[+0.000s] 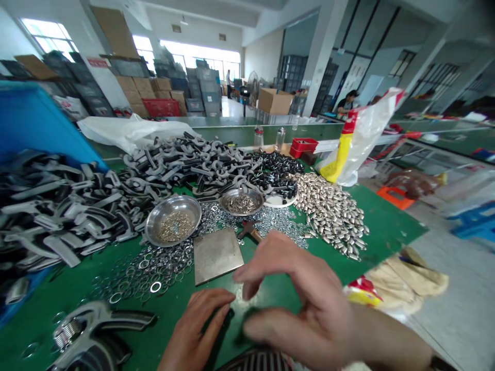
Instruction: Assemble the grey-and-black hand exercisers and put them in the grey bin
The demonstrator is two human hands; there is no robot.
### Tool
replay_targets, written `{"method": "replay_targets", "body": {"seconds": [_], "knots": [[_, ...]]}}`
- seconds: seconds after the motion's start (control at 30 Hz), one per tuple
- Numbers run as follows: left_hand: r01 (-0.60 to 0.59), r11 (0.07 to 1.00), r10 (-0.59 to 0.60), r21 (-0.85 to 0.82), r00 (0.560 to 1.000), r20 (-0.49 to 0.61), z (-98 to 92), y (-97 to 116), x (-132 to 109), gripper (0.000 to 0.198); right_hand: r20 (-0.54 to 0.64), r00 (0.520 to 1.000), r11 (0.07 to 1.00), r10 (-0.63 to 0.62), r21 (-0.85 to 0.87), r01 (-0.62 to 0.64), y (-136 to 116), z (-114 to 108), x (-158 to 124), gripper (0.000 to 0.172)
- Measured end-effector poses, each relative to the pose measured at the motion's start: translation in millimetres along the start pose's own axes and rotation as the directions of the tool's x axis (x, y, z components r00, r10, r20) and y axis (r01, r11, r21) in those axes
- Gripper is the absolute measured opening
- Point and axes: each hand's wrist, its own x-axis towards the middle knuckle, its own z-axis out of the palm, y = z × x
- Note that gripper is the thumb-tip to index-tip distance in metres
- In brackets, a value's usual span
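Observation:
My right hand (305, 304) is over the green table, thumb and fingers apart and curved, with nothing between them; it is slightly blurred. To its left, my left hand (199, 327) rests low near the table's front edge, its fingers loosely extended and holding nothing visible. A square metal plate (217, 256) lies flat just beyond both hands. Behind my right hand is a hammer (250, 231), its handle partly hidden. Metal rings (145, 275) are scattered left of the plate. A grey and black handle assembly with a spring (98, 330) sits at the lower left.
Piles of grey-black handles (185, 159) cover the left and back. Two metal bowls of small parts (174, 221) stand behind the plate. Silver cylinders (332, 211) are heaped at the right, near a plastic bag (361, 139). A blue bin (42, 118) stands far left. People are in the background.

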Motion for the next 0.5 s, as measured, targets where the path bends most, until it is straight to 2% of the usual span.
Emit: {"method": "replay_targets", "body": {"seconds": [0.07, 0.1, 0.17, 0.23, 0.3, 0.37, 0.5], "knots": [[-0.022, 0.999, 0.024, -0.031, 0.998, 0.063, 2.2, -3.3, 1.5, 0.022, -0.005, 0.995, 0.970, 0.097, -0.225, -0.095, 58.9, -3.0, -18.2, 0.018], [-0.025, 0.998, 0.030, -0.049, 0.994, 0.108, 4.5, -4.5, 3.3, 0.023, -0.060, 0.981, 0.917, 0.182, -0.351, -0.191, 94.7, -10.3, -32.1, 0.017], [-0.002, 0.998, 0.013, -0.066, 0.985, 0.169, 12.8, -4.0, 10.9, 0.024, -0.239, 0.910, 0.733, 0.340, -0.538, -0.416, 164.3, -36.5, -64.8, 0.018], [0.007, 0.997, 0.009, -0.071, 0.976, 0.219, 27.4, 0.9, 25.2, 0.023, -0.360, 0.855, 0.638, 0.374, -0.570, -0.519, 216.6, -70.5, -95.7, 0.017], [-0.020, 0.998, 0.035, -0.057, 0.960, 0.278, 49.2, 8.8, 46.4, 0.022, -0.432, 0.813, 0.571, 0.391, -0.579, -0.582, 246.0, -99.5, -116.3, 0.014], [-0.088, 0.996, 0.084, -0.002, 0.934, 0.347, 76.7, 17.5, 72.9, 0.021, -0.465, 0.781, 0.533, 0.417, -0.570, -0.625, 259.0, -115.6, -123.5, 0.011], [-0.276, 0.925, 0.123, 0.261, 0.868, 0.480, 132.9, 35.3, 130.3, 0.019, -0.459, 0.739, 0.542, 0.493, -0.502, -0.673, 271.1, -119.1, -112.1, 0.013]]}}
